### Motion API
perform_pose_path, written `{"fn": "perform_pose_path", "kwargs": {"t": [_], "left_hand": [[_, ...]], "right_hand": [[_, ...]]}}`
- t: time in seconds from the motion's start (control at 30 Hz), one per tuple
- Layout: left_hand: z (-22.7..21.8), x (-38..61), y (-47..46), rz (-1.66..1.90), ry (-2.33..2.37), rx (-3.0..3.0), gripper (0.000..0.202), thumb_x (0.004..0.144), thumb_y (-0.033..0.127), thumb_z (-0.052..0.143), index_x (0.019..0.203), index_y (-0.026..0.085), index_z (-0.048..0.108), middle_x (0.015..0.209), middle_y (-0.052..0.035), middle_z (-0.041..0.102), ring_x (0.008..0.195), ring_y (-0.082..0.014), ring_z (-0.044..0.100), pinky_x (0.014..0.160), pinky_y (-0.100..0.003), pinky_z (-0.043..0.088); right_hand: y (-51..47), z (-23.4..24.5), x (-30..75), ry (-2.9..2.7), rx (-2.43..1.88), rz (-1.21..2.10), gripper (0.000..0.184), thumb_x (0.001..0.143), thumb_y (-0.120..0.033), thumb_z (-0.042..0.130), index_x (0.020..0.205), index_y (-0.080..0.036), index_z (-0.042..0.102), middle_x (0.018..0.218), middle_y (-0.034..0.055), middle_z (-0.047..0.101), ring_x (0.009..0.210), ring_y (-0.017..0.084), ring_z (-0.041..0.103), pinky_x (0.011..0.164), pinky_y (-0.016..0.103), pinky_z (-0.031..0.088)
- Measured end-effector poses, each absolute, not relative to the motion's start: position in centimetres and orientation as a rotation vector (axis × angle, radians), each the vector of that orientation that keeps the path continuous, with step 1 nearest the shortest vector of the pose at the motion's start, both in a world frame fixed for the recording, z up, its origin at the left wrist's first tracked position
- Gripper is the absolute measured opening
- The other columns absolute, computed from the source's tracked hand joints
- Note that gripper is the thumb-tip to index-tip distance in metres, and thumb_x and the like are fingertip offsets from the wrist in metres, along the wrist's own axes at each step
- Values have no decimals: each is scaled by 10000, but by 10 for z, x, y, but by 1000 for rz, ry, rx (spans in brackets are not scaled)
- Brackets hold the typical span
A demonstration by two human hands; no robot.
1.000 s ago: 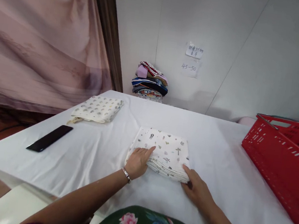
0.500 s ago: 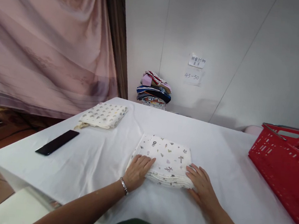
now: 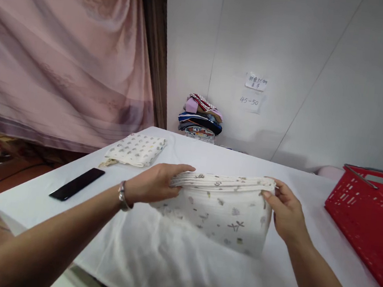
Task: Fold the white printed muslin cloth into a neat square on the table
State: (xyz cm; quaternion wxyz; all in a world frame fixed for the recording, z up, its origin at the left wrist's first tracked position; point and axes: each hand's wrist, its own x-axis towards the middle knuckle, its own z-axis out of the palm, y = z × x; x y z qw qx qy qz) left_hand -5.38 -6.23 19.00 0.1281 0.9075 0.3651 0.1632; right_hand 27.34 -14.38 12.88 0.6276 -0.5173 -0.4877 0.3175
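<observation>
A white folded cloth with small palm, animal and plant prints is held up off the table, its stacked layers along the top edge. My left hand grips the upper left end, thumb and fingers on either side of the layers. At the upper right corner, my right hand pinches the layers between thumb and fingers. The lower part of the cloth hangs toward me above the white tablecloth. Farther back on the left lies another folded cloth with rows of small grey prints.
A dark flat phone-like slab lies on the left of the table. On the right stands a red plastic basket. Behind the table are a pile of folded fabrics and a wall with paper notes. A pink curtain hangs at left.
The printed cloth lay flat with both hands resting on its near corners. Now both hands grip it and it is raised, with its layered edge turned up and away from me.
</observation>
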Motion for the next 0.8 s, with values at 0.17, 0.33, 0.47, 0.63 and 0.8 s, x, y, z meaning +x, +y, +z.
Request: {"fn": "perform_pose_path", "kwargs": {"t": [0.17,0.33,0.47,0.63,0.8], "left_hand": [[162,-44,-8,-37,872,2058,524,653,295,598,1169,215,551,973,7,675,835,-178,625,706,-234,473],[63,-21,42,14,1194,2012,367,586,277,651,940,181,657,923,-23,683,855,-198,620,711,-240,468],[35,-21,39,143,1258,2026,369,639,307,632,989,190,627,993,-36,654,906,-195,600,771,-257,457],[38,-36,13,603,1242,2309,196,780,289,529,927,198,622,985,-35,622,904,-165,570,805,-279,438],[36,-35,-5,481,1127,2647,156,830,286,516,889,199,632,906,-40,634,879,-188,544,792,-334,408]], "right_hand": [[-110,101,274,-906,-1282,1069,547,671,-371,689,1171,-208,536,754,15,667,592,144,598,522,237,469],[-76,22,278,-828,-1567,1070,356,655,-332,671,971,-178,620,754,42,686,651,176,631,554,267,497],[-72,-8,292,-1072,-1692,795,339,717,-396,611,966,-167,632,777,71,683,670,200,636,605,331,510],[-71,0,296,-1574,-1830,282,398,794,-399,505,1122,-187,578,1120,94,603,1037,239,546,866,412,448],[-62,18,275,-2091,-1626,174,266,845,-265,443,1047,-209,607,1107,58,605,1048,203,516,931,369,388]]}}
